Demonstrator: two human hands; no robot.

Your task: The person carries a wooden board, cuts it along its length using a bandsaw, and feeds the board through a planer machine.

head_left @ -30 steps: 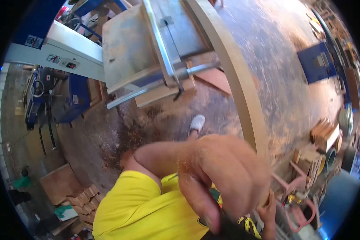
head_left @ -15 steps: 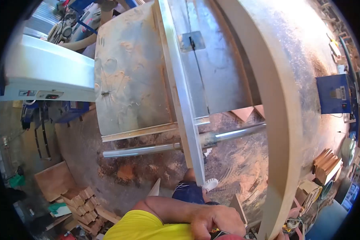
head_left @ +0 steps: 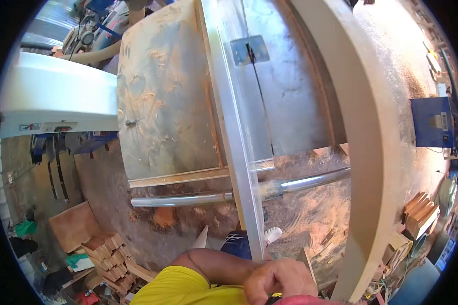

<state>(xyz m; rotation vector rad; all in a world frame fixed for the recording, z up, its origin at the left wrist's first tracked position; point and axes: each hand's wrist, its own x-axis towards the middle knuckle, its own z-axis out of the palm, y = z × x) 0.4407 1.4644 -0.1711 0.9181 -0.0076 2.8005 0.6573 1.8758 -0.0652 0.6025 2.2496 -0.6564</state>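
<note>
My left hand (head_left: 281,278) is at the bottom centre, near my chest, its fingers curled; whatever they may hold is hidden. A long pale beam (head_left: 374,142) runs from the top down the right side of the saw table (head_left: 165,101), its lower end beside my body. My right hand does not show. The metal fence (head_left: 234,122) crosses the table lengthwise, left of the blade slot and its small metal plate (head_left: 250,50). A round metal rail (head_left: 183,200) runs along the table's near edge.
A white machine column (head_left: 61,91) stands at the left. Stacked wood pieces (head_left: 104,259) lie at the lower left, and another stack (head_left: 421,215) at the right. A blue machine box (head_left: 435,122) is at the far right. Sawdust covers the floor (head_left: 310,213).
The view has come closer to the saw table, which fills more of the frame. My left hand sits lower in view. The hand seen at the beam's lower end has left the view.
</note>
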